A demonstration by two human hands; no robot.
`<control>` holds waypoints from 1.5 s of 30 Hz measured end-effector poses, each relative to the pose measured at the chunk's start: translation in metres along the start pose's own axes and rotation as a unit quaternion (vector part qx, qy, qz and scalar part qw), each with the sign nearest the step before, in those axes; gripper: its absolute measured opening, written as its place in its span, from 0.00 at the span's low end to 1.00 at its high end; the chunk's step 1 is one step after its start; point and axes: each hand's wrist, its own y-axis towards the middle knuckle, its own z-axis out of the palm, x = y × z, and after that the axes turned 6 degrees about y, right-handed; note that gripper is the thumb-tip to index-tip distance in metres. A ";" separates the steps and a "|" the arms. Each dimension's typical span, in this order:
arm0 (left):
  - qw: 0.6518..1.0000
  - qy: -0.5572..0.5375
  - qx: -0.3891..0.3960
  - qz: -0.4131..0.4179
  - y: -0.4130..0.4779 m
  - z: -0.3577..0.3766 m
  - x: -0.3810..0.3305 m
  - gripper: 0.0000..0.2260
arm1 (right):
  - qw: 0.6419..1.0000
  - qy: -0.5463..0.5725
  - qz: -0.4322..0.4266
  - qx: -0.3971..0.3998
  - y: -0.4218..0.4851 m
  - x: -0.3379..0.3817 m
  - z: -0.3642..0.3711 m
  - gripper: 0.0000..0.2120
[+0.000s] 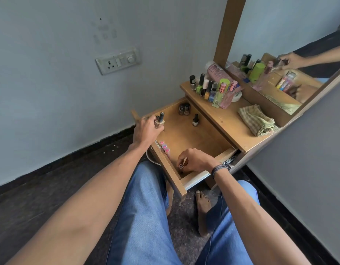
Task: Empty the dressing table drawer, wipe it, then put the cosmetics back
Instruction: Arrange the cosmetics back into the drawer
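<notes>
- Holding item one: my left hand (146,129), fingers clamped round a nail polish bottle (161,119) above the far-left corner of the drawer (194,136). The bottle is upright, long axis vertical, black cap pointing up.
- Item two: my right hand (195,159), low inside the drawer near its front wall, fingers curled on a small square-capped piece (181,165). Its square end faces up towards me; I cannot tell how the rest of it lies.
- Drawer: wood, pulled well out from under the dressing table top (228,121).
- Left in the drawer: two small dark jars (184,109) side by side at the far corner; one small dark bottle (195,120), upright, near them; a cluster of pink-capped tubes (164,147) against the left wall, count unclear.
- On the table top: a row of nail polish bottles (205,87), at least five, all upright; two tall clear perfume bottles (224,94) just beside them; one folded checked cloth (258,120).
- Room: pale wall with one socket panel (117,61); one wood-framed mirror (289,54) behind the table top; dark speckled floor (50,188).
</notes>
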 end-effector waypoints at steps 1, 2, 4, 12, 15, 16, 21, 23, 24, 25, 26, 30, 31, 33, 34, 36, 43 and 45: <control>1.000 -0.002 -0.003 0.000 0.000 0.000 0.000 0.10 | 1.000 -0.004 0.001 0.023 0.001 0.001 -0.001 0.10; 1.000 -0.004 -0.007 0.001 0.000 0.000 -0.001 0.10 | 0.999 -0.010 0.001 0.045 0.001 0.002 -0.002 0.12; 1.000 -0.006 -0.015 0.004 -0.001 0.002 0.000 0.10 | 0.997 -0.028 0.008 0.075 0.002 0.005 -0.003 0.14; 0.999 -0.021 -0.039 0.007 -0.002 0.007 0.001 0.09 | 0.994 -0.013 0.022 0.105 0.007 0.004 0.000 0.18; 0.999 -0.028 -0.046 0.003 -0.002 0.009 0.003 0.10 | 0.996 0.021 0.009 0.086 0.007 0.000 -0.002 0.15; 0.998 -0.031 -0.050 0.004 -0.002 0.009 0.004 0.10 | 0.998 0.034 0.001 0.050 0.008 -0.001 -0.002 0.14; 0.998 -0.030 -0.061 0.019 -0.002 0.012 0.005 0.10 | 0.962 0.168 -0.005 -0.213 0.018 -0.001 -0.009 0.08; 0.998 -0.021 -0.056 0.028 -0.001 0.012 0.005 0.10 | 0.936 0.225 -0.006 -0.271 0.027 0.010 -0.018 0.06; 0.998 -0.016 -0.055 0.032 -0.001 0.012 0.005 0.10 | 0.926 0.241 -0.013 -0.289 0.033 0.016 -0.024 0.08; 0.998 -0.013 -0.053 0.036 -0.001 0.012 0.006 0.10 | 0.920 0.248 -0.020 -0.303 0.041 0.023 -0.030 0.12; 0.998 -0.012 -0.049 0.040 -0.001 0.012 0.006 0.11 | 0.914 0.253 -0.028 -0.315 0.049 0.030 -0.035 0.17; 0.998 0.011 -0.032 0.060 -0.001 0.012 0.009 0.12 | 0.916 0.216 -0.019 -0.338 0.076 0.055 -0.052 0.24; 0.997 0.016 -0.032 0.064 -0.001 0.011 0.009 0.12 | 0.919 0.200 -0.015 -0.340 0.079 0.060 -0.055 0.22; 0.997 0.032 -0.030 0.068 -0.001 0.010 0.008 0.11 | 0.921 0.179 -0.011 -0.346 0.086 0.066 -0.058 0.15; 0.996 0.041 -0.029 0.068 -0.001 0.010 0.007 0.10 | 0.920 0.173 -0.008 -0.351 0.090 0.066 -0.057 0.11; 0.996 0.052 -0.024 0.067 -0.001 0.009 0.007 0.09 | 0.919 0.163 0.003 -0.360 0.095 0.062 -0.054 0.08; 0.996 0.073 -0.011 0.052 0.000 0.008 0.005 0.10 | 0.922 0.165 0.000 -0.350 0.099 0.046 -0.045 0.06; 0.995 0.069 -0.016 0.063 0.000 0.009 0.006 0.11 | 0.922 0.159 0.006 -0.354 0.104 0.043 -0.042 0.06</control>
